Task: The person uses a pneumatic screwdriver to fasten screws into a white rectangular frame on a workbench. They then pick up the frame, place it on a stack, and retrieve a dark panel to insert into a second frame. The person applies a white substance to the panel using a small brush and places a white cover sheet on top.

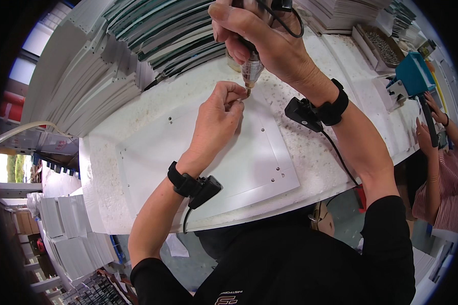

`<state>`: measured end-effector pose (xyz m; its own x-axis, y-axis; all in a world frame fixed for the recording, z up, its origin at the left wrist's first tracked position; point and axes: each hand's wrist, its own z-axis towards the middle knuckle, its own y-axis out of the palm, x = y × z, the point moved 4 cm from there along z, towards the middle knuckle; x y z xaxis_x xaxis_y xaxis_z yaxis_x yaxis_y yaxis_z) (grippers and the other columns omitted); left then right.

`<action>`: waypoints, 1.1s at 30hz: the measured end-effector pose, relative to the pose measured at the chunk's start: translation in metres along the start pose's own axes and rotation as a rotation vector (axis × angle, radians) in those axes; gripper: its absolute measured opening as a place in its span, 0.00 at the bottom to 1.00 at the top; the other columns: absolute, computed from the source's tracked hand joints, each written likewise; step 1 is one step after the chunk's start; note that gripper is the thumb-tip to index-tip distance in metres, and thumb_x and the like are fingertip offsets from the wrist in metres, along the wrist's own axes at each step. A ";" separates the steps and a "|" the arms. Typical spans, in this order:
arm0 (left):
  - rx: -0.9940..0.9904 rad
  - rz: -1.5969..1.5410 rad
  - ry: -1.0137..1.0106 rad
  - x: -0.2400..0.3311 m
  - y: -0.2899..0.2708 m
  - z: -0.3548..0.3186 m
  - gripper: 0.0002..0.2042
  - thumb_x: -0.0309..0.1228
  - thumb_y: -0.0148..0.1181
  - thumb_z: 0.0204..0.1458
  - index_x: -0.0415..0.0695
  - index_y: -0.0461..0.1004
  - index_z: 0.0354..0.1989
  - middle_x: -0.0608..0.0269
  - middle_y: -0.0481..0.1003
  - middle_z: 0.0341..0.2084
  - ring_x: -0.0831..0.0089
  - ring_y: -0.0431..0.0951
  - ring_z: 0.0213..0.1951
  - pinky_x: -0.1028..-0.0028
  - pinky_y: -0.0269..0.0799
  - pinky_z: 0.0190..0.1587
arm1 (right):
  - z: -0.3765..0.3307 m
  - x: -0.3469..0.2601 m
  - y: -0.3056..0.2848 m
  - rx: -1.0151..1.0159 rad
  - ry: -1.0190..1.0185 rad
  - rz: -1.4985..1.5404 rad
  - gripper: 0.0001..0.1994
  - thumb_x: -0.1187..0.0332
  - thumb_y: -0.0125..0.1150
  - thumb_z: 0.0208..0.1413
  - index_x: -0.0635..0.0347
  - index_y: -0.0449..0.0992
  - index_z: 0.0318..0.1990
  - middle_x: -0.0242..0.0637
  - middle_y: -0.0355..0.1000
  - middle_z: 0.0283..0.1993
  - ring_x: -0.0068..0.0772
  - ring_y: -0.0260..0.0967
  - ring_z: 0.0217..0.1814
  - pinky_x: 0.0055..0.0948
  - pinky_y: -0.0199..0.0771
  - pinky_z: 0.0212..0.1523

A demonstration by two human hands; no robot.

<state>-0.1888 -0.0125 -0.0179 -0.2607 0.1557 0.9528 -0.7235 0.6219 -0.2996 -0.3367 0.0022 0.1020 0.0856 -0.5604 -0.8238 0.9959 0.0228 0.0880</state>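
Observation:
A flat white panel (pixel 198 173) lies on the white work table, with several small screws set along its edges. My right hand (pixel 269 43) is wrapped round an electric screwdriver (pixel 252 70), which points down at the panel's far corner. A dark cable runs from the top of the tool. Right beside the driver's tip, my left hand (pixel 216 117) has thumb and fingers pinched together. Whatever is between those fingertips is too small to make out. Black straps with small dark boxes sit on both wrists.
Tall stacks of white panels (pixel 86 66) and dark-edged sheets (pixel 163 30) stand at the back left. A box of small metal parts (pixel 379 48) sits at the back right. Beyond it, another person's hands (pixel 426 134) are near a teal machine (pixel 414 73). The table's front edge (pixel 239 218) is close to my body.

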 end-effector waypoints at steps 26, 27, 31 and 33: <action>-0.015 0.094 0.141 0.000 -0.018 -0.024 0.17 0.25 0.52 0.65 0.38 0.65 0.61 0.50 0.77 0.55 0.64 0.79 0.48 0.66 0.75 0.51 | 0.005 -0.017 0.024 -0.117 0.139 0.046 0.10 0.63 0.65 0.68 0.55 0.74 0.35 0.27 0.71 0.25 0.14 0.64 0.20 0.19 0.64 0.20; -0.021 0.166 0.155 0.006 -0.020 -0.038 0.17 0.25 0.52 0.65 0.39 0.66 0.62 0.53 0.76 0.57 0.64 0.78 0.52 0.66 0.75 0.56 | 0.012 -0.018 0.026 -0.166 0.139 0.016 0.10 0.63 0.65 0.68 0.56 0.74 0.35 0.28 0.73 0.26 0.13 0.65 0.20 0.19 0.65 0.20; -0.049 0.346 0.230 0.032 -0.025 -0.102 0.14 0.25 0.58 0.63 0.40 0.72 0.57 0.53 0.78 0.53 0.58 0.78 0.53 0.64 0.75 0.57 | 0.023 -0.015 0.069 -0.297 -0.164 -0.338 0.16 0.51 0.69 0.64 0.55 0.79 0.40 0.27 0.74 0.25 0.14 0.62 0.18 0.18 0.60 0.18; 0.034 0.461 0.305 0.029 -0.038 -0.130 0.13 0.26 0.61 0.61 0.41 0.74 0.53 0.54 0.79 0.47 0.55 0.78 0.48 0.61 0.74 0.53 | 0.028 -0.003 0.100 -0.378 -0.122 -0.502 0.18 0.51 0.70 0.63 0.57 0.80 0.46 0.25 0.76 0.28 0.16 0.66 0.23 0.20 0.67 0.25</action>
<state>-0.0857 0.0683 0.0270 -0.3615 0.6245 0.6923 -0.6002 0.4123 -0.6854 -0.2382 -0.0170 0.1284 -0.3754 -0.6689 -0.6416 0.8579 0.0114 -0.5138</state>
